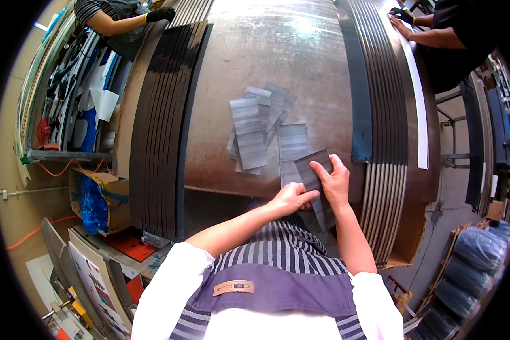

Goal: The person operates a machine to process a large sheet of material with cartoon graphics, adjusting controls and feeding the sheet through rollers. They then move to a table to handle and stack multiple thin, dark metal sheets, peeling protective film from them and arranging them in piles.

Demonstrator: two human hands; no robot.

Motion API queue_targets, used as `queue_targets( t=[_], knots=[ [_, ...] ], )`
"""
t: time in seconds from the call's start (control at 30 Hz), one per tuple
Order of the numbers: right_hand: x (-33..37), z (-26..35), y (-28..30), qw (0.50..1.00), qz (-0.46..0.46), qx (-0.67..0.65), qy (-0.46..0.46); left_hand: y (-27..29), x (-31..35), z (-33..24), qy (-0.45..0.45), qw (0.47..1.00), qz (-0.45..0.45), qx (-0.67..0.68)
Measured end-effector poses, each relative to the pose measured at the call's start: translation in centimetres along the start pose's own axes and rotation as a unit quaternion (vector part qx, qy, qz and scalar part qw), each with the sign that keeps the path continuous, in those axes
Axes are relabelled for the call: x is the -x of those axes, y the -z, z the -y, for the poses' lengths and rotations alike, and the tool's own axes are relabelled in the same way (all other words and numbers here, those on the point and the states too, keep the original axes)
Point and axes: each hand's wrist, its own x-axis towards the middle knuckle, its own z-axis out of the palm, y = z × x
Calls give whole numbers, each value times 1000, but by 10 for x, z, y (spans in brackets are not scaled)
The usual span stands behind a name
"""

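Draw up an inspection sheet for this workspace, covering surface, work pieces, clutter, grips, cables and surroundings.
Surface: brownish worktable, with bright glare toward its far end.
Job's things: dark grey sheet in hand; loose overlapping grey pieces on the table.
Clutter: crowded rack at left; below it, a cardboard box with blue plastic.
Grips: left grip pinches the sheet's near left side; right grip holds it from the right. Both bare.
Cables: orange cord or hose hanging under the rack; exact type unclear.
Surroundings: dark strips at left, ribbed strips at right; a co-worker at each far corner; wrapped rolls at lower right.
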Motion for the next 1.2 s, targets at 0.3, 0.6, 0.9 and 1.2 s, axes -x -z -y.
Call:
queue_targets(
  t=[0.3,0.6,0.9,1.2],
  knots=[
    [-26,-60,30,894,-100,436,6,13,8,1,-44,998,-47,-28],
    [-1,24,0,887,202,-353,-217,32,6,-41,-118,931,81,337],
    [-2,12,-26,885,142,-336,-287,50,-8,-29,-323,879,-231,-263],
    [-16,16,-38,899,-3,-378,-221,8,33,-25,-88,951,-12,295]
  ],
)
